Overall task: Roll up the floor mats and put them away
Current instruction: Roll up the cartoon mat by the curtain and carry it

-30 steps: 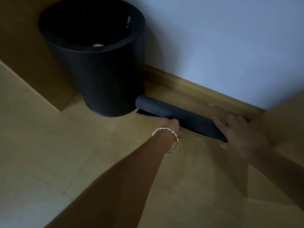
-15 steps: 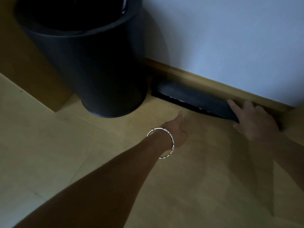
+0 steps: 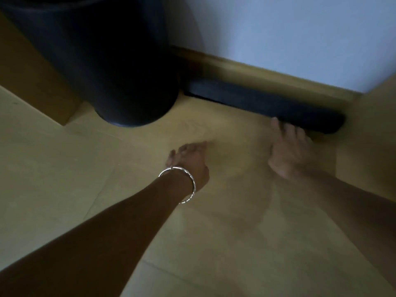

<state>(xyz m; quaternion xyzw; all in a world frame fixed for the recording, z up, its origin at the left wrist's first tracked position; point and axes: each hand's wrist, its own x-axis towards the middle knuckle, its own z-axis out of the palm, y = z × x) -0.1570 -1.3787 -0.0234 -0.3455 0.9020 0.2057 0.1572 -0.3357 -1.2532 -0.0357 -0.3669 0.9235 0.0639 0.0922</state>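
A dark rolled-up floor mat (image 3: 263,103) lies on the floor along the wooden skirting board, its left end next to the bin. My right hand (image 3: 289,151) is flat with straight fingers, its fingertips touching the front of the roll near its right end. My left hand (image 3: 189,162), with a silver bangle on the wrist, hovers over the bare floor in front of the roll, apart from it, fingers loosely bent and holding nothing. The frame is blurred by motion.
A tall black bin (image 3: 102,61) stands at the upper left, close to the wall (image 3: 300,28). A wooden panel (image 3: 368,133) closes the corner on the right, and another wooden piece (image 3: 32,78) sits behind the bin. Pale wooden floor (image 3: 214,243) fills the foreground.
The rolled mat went from the open floor back against the skirting board. My left hand let go and drew back toward me; my right hand slid to the front of the roll.
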